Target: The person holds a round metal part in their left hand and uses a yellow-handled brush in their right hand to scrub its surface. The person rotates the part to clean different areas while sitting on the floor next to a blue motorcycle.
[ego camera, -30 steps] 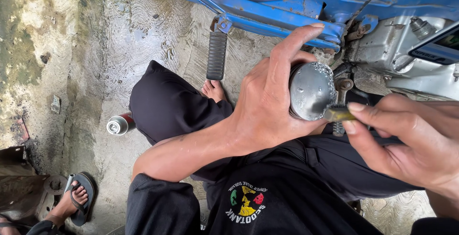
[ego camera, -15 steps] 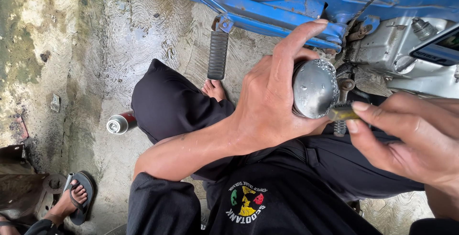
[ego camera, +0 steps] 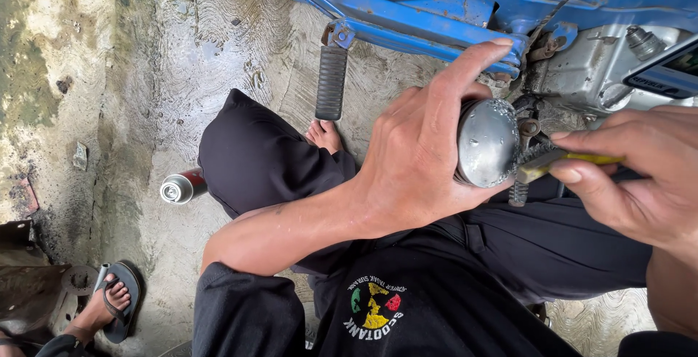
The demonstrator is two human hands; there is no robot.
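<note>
- Nearest to the viewer, the person sits low on the ground in black trousers (ego camera: pixel 509 255) and a black shirt with a round coloured emblem (ego camera: pixel 374 305) at about 6 o'clock.
- The left hand (ego camera: pixel 414 161) sits centre frame, fingers spread wide and curled around a rounded, shiny metal cover (ego camera: pixel 488 142), thumb underneath and forefinger stretched over the top edge.
- That cover looks like stiff, dented sheet metal, beaded with drops, so likely slick and fairly light; the rim, where the fingers already wrap it, seems the safest place to take hold.
- At 3 o'clock the right hand (ego camera: pixel 640 175) pinches a yellow-handled tool (ego camera: pixel 574 162) narrowly between thumb and fingers, its tip touching the cover's lower right edge. Whether it is a screwdriver or a small brush I cannot quite tell from here.
- Just beyond, a threaded stud or spring (ego camera: pixel 518 191) shows below the cover, beside the grey engine casing (ego camera: pixel 589 73) at 2 o'clock.
- Further out, a black ribbed footpeg (ego camera: pixel 331 81) hangs from the blue motorcycle frame (ego camera: pixel 422 26) across 12 o'clock, with a bare foot (ego camera: pixel 324 136) just under it.
- On the wet concrete floor (ego camera: pixel 182 73), a spray can (ego camera: pixel 182 186) lies on its side at 9 o'clock.
- At 8 o'clock, another person's sandalled foot (ego camera: pixel 109 306) rests well apart.
</note>
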